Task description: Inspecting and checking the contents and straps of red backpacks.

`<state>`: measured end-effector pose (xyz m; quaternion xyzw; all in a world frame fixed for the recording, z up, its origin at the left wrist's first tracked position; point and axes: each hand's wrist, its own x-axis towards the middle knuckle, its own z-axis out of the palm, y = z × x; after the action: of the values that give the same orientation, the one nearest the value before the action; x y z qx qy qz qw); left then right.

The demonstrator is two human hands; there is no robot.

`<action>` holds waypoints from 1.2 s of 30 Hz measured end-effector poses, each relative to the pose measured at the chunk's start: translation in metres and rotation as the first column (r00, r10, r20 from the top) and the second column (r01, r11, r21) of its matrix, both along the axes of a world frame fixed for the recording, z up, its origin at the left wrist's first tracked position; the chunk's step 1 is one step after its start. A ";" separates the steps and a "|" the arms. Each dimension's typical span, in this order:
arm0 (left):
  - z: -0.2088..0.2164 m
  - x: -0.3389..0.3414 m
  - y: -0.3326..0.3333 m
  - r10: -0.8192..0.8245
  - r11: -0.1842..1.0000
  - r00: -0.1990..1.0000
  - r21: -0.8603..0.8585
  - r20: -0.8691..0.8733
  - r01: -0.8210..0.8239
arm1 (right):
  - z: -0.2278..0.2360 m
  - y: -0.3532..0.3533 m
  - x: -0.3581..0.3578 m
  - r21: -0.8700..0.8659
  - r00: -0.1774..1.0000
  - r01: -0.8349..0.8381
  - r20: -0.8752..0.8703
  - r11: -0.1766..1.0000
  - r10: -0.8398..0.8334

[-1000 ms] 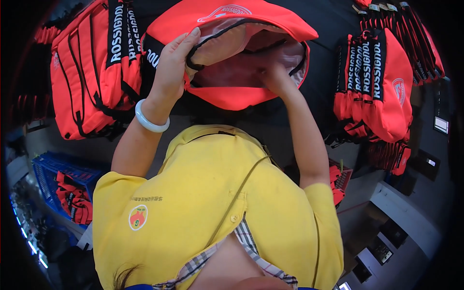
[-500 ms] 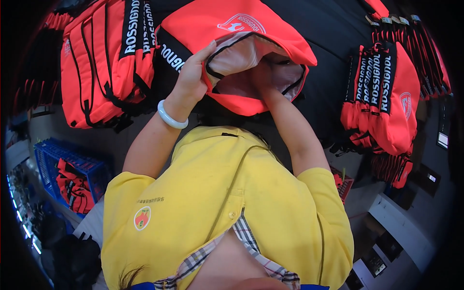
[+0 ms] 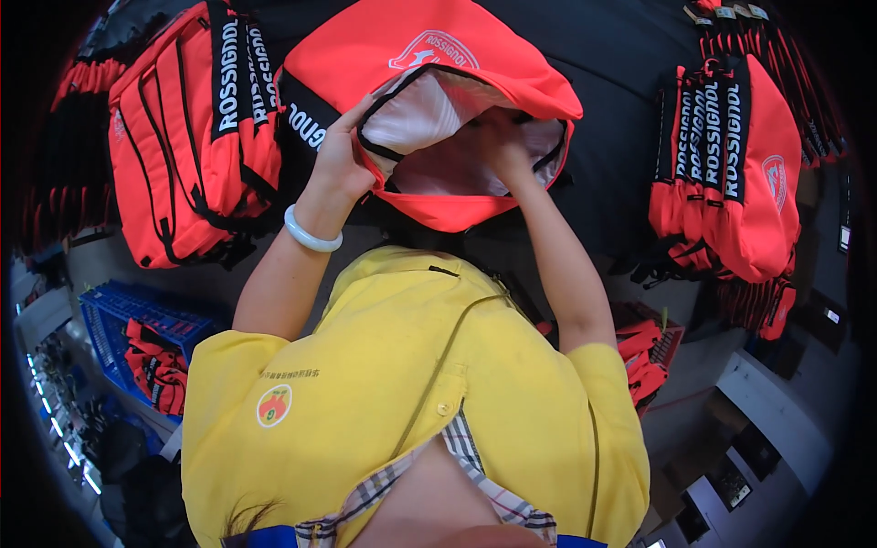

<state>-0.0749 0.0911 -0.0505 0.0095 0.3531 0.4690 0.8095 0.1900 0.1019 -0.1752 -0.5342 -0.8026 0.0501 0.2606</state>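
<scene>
A red backpack [image 3: 498, 46] with a black side panel and white print lies on the dark table in front of me. Its mouth gapes toward me and shows a pale striped lining [image 3: 420, 114] edged in black. My left hand [image 3: 343, 164], below a pale bangle [image 3: 311, 230], pinches the left rim of the opening between thumb and fingers. Reaching in from the right, my right hand [image 3: 502, 146] is inside the bag near the far side of the lining. Shadow and the bag hide its fingertips, so I cannot make out whether they hold anything.
Stacked red-and-black backpacks stand at left [image 3: 169, 137] and at right [image 3: 758, 173] on the black-covered table [image 3: 612, 119]. Below left is a blue crate [image 3: 110, 315] with red pieces; at lower right, a reddish crate [image 3: 671, 352] holds more.
The bag's opening has spread wider and shifted slightly left in view. My right hand has drawn back a little, so more of it shows. My left hand keeps its hold on the rim.
</scene>
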 end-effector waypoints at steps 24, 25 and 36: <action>0.007 0.001 0.010 -0.237 0.971 0.960 -0.011 0.148 0.241 | 0.325 -0.168 0.003 0.337 -0.288 -0.717 -0.940 0.610 0.181; 0.007 -0.001 0.009 -0.272 0.962 0.934 0.032 0.230 0.272 | 0.337 -0.163 -0.008 0.366 -0.302 -0.735 -0.930 0.571 0.208; 0.006 0.007 -0.011 -0.297 0.950 0.955 0.098 -0.021 0.297 | 0.361 -0.164 -0.044 0.366 -0.372 -0.724 -0.921 0.585 0.115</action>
<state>-0.0679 0.0799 -0.0447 0.1043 0.3263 0.3589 0.8682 0.1460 -0.0622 0.1853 0.0281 -0.4335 0.6864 0.5832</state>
